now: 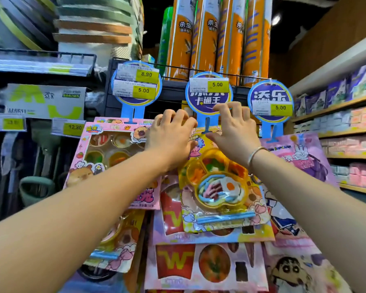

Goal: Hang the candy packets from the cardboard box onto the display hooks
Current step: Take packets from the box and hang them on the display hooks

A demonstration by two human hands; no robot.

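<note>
Main risk: missing the hook prong with the hang hole of the yellow card candy packet with a clear blister tray of gummies (216, 182). Hole and prong both hidden behind the hands, so alignment by feel only. On early release, would likely slide down over the pink packets printed with red fries cartons (175, 263) below. Second risk: knocking the round blue sign with a yellow 5.00 price label (209, 89), or its blue plastic stem (207, 123), with right fingertips (218, 108) right up against it. Third: dragging the pink card packet (106, 153) hanging just left, already overlapped by the left forearm. Pose: both arms raised, reaching far toward the centre hook. Left hand (171, 134) knuckles up, fingers curled, apparently grasping the packet's top-left corner. Right hand (235, 127) at top right, fingers spread and bent, thumb along the top edge; cannot tell whether gripping or only steadying. Packet up at the centre hook, nearest of the stack, tilted. Cardboard box out of view.
</note>
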